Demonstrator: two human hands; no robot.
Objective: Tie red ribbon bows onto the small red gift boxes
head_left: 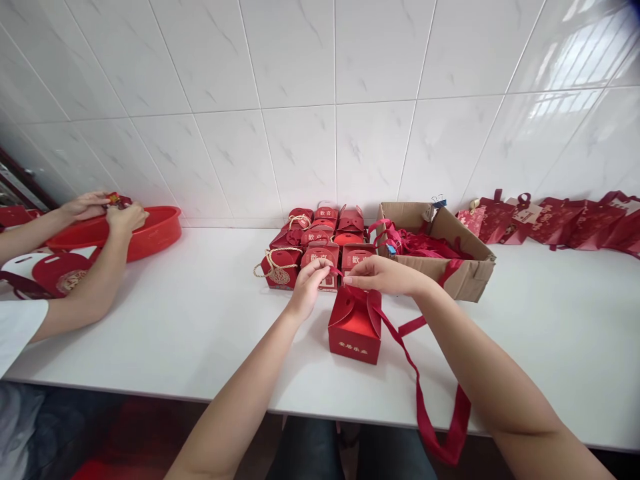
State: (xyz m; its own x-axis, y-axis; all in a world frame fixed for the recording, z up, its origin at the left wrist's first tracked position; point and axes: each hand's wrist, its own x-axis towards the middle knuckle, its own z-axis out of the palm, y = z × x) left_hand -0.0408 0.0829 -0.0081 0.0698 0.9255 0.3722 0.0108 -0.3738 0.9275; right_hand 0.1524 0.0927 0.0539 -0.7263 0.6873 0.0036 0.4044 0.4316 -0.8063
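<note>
A small red gift box (354, 333) with gold lettering stands on the white table in front of me. A dark red ribbon (420, 393) runs from its top, loops down past the table's front edge and goes behind my right forearm. Just above the box, my left hand (311, 285) pinches the ribbon's end between thumb and fingers. Close beside it, my right hand (377, 273) is closed at the same ribbon over the box's top flaps. Its fingertips partly cover the ribbon there.
Several finished-looking red boxes (283, 270), some with rope handles, stand behind my hands. A cardboard box (463, 279) of red ribbons is to their right. Red bags (495, 220) line the wall. At left, a co-worker's hands (125, 217) hold a small packet over a red basin (155, 233).
</note>
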